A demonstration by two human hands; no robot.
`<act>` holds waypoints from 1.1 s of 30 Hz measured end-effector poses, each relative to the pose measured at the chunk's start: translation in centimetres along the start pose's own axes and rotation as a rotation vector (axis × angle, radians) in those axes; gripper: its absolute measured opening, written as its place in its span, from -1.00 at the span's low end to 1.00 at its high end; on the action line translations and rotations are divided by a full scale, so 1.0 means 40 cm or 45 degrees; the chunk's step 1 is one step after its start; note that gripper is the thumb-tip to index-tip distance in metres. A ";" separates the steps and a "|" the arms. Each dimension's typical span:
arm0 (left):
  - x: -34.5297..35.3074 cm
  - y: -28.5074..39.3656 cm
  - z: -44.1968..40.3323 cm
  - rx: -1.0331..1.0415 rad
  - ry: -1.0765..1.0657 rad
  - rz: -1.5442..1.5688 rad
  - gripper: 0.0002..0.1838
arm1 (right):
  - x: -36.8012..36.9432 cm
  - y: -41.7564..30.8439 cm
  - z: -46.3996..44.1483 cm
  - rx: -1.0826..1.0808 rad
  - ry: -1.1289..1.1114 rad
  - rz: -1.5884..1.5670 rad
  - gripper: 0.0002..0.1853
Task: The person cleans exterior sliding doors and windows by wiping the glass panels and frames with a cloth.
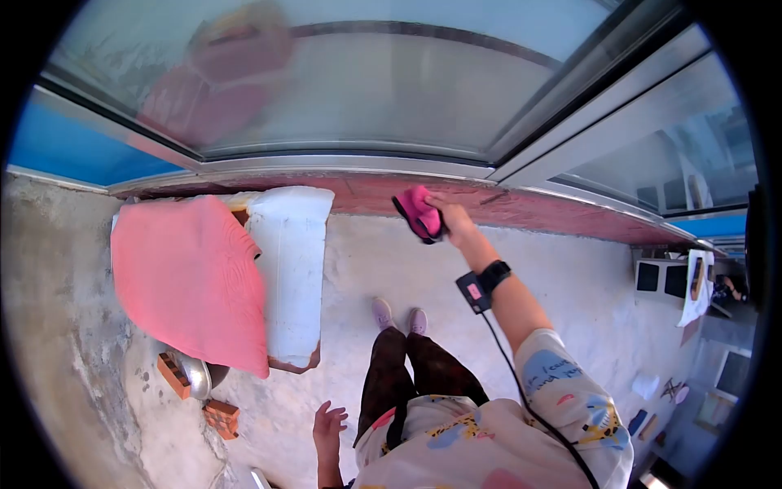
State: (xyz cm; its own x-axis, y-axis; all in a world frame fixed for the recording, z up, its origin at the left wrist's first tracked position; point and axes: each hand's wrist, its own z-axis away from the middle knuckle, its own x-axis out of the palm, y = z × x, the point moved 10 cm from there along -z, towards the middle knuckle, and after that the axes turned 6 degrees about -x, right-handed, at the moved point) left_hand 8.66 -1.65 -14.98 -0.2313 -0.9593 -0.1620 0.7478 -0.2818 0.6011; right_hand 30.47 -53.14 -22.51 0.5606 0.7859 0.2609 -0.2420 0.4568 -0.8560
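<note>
My right hand (450, 218) is stretched forward and closed on a soft-looking pink thing with black edges (421, 213); its exact kind does not show. It is in front of the reddish ledge (366, 196) under the window; whether it touches the ledge, I cannot tell. Above it is the large glass pane (366, 98) in a metal frame (326, 163). My left hand (328, 424) hangs low at my side, fingers apart, holding nothing.
A pink cloth (187, 277) covers part of a white box-like piece (289, 269) on the left. Beside it on the concrete floor (375, 253) are bricks (221, 418) and a silvery round object (195, 376). A cable (521, 383) runs from my right wrist.
</note>
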 end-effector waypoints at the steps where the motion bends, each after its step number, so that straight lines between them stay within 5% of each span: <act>1: 0.022 0.034 -0.013 0.002 -0.042 0.039 -0.53 | 0.076 0.074 -0.031 0.075 -0.146 -0.434 -0.57; 3: 0.052 0.114 -0.036 0.071 -0.055 0.004 -0.53 | 0.191 0.200 -0.120 0.170 -0.276 -1.045 -0.59; 7: 0.063 0.212 -0.085 0.094 -0.027 -0.020 -0.55 | 0.194 0.179 -0.207 0.148 0.263 -1.547 -0.76; 20: 0.187 0.443 -0.199 0.231 -0.318 -0.264 -0.52 | -0.412 -0.039 -0.020 -0.342 0.723 -1.340 -0.80; 23: 0.225 0.492 -0.190 0.288 -0.327 -0.349 -0.53 | -0.463 0.037 -0.047 -0.648 0.497 -1.411 -0.84; 24: 0.243 0.505 -0.191 0.314 -0.340 -0.379 -0.53 | -0.478 0.124 -0.028 -0.430 1.126 -1.428 -0.86; 25: 0.265 0.513 -0.185 0.336 -0.351 -0.413 -0.54 | -0.465 0.142 -0.056 -0.399 1.151 -1.361 -0.86; 30: 0.378 0.527 -0.152 0.367 -0.432 -0.500 -0.54 | -0.433 -0.027 -0.028 -0.306 1.140 -1.756 -0.84; 33: 0.451 0.540 -0.150 0.405 -0.456 -0.535 -0.54 | -0.550 -0.114 0.122 -0.623 1.073 -1.654 -0.84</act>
State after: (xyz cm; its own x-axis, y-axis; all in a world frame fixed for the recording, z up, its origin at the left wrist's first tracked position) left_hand 24.40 -25.17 -9.63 -0.6997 -0.6870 -0.1958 0.3395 -0.5609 0.7551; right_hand 15.39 -70.49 -22.19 0.4664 -0.5165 0.7181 0.8842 0.2962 -0.3613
